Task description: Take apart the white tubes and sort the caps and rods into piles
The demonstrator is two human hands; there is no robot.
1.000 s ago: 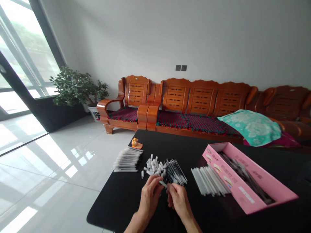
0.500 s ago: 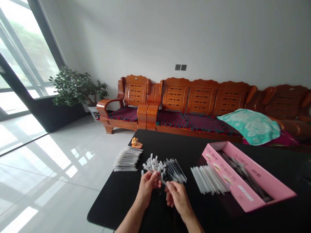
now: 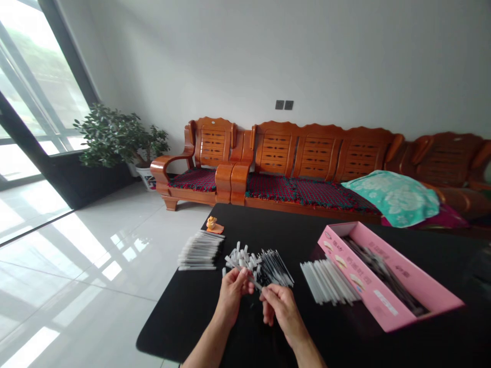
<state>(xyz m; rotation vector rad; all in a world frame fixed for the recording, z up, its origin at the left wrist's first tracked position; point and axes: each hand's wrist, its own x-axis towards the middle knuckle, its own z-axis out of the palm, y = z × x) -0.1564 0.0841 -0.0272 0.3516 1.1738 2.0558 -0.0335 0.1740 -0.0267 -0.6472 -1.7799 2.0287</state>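
Note:
Over the near middle of the black table, my left hand (image 3: 231, 295) and my right hand (image 3: 280, 307) grip one slim, translucent pen (image 3: 255, 283) between them. The fingers of each are pinched at one end of it, so its tips are partly hidden. Just beyond my left hand lies a loose heap of white pen caps (image 3: 242, 257). Dark, thin pen refills (image 3: 276, 269) are bunched past my right hand. Farther right, clear pen barrels (image 3: 328, 282) lie side by side. A row of whitish pens (image 3: 198, 252) rests near the table's left edge.
A long pink box (image 3: 385, 305) with dark slender items inside stands at the right on the black table (image 3: 180, 317). A small orange figurine (image 3: 212, 225) sits at the far left corner. Behind are a wooden sofa (image 3: 276, 158) and a potted plant (image 3: 115, 138).
Both hands keep their pinch on the pen, with hardly any movement. The whole view has shifted very slightly.

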